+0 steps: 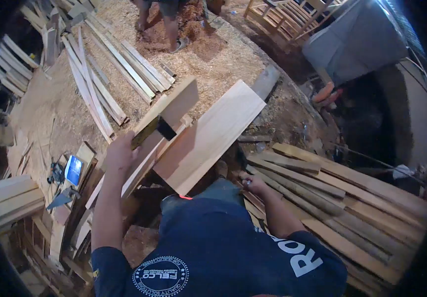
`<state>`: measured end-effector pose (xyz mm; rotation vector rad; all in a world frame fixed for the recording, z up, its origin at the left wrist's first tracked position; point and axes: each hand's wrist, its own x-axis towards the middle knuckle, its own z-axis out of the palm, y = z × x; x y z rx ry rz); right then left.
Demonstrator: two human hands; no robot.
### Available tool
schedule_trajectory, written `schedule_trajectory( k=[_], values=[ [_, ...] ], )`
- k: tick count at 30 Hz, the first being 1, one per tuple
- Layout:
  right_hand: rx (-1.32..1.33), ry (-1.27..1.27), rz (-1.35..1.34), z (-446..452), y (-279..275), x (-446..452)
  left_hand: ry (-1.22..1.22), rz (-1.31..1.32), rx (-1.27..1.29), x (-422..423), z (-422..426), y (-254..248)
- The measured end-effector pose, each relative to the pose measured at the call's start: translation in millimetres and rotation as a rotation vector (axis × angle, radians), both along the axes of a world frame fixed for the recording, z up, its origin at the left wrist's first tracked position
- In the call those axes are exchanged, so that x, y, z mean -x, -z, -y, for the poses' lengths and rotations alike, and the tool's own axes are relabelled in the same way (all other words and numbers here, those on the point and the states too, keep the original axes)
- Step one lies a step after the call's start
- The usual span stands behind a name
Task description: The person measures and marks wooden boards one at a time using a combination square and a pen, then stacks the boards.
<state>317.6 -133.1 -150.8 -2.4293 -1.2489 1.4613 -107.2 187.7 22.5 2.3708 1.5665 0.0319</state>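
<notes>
My left hand [121, 152] is closed at the near end of an upright wooden board [183, 101]. Just beyond the fingers is a yellowish-brown bar with a black block-like end [166, 128]; its kind is unclear. Right of it, a wide pale plank [213, 136] lies at a slant in front of my body. A narrow wooden strip [146, 166] runs between the two. Near my right thigh, my right hand [254, 184] is closed around something small, mostly hidden by the fingers, beside a stack of long timbers [317, 193].
Long wood strips [109, 74] lie on shavings-covered ground. At left are a lit phone-like screen [74, 170], a grey triangular blade [61, 198] and stacked boards [13, 200]. Another person's legs [170, 29] stand at the back. A wooden frame [292, 17] and grey sheet [354, 42] are at upper right.
</notes>
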Motion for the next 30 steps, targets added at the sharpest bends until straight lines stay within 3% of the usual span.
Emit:
schedule_trajectory(
  k=[2,6,9,12,13,15,16,18,20,21,24,27,30],
  values=[
    [-0.021,0.032,-0.021,1,17,-36,0.039,-0.07,-0.014,-50,15,-23],
    [-0.028,0.123,-0.015,20,50,-131,0.07,-0.159,0.042,-142,30,-17],
    [-0.033,0.272,-0.135,27,27,-182,0.06,-0.113,0.001,-197,39,2],
    [-0.081,0.234,0.058,39,10,-200,0.061,-0.1,0.008,-252,41,6],
    [-0.175,0.362,-0.093,71,82,-223,0.06,-0.104,0.003,-267,40,11],
    [-0.133,0.571,-0.264,92,93,-224,0.05,-0.105,-0.007,-291,36,26],
    [-0.088,0.55,-0.249,107,110,-224,0.066,-0.108,-0.036,-299,34,37],
    [0.001,0.505,-0.222,139,145,-225,0.092,-0.121,-0.092,-308,32,56],
    [0.077,0.284,-0.1,148,137,-207,0.082,-0.08,-0.088,-307,34,51],
    [0.113,0.362,-0.127,150,133,-202,0.073,-0.063,-0.086,-304,36,47],
    [0.149,0.201,-0.114,158,145,-204,0.051,-0.111,-0.033,-291,40,40],
    [0.166,0.325,-0.182,138,139,-209,0.028,-0.171,0.039,-261,50,28],
    [0.208,0.516,-0.254,82,80,-213,-0.119,-0.202,0.179,-220,63,16]
  ],
)
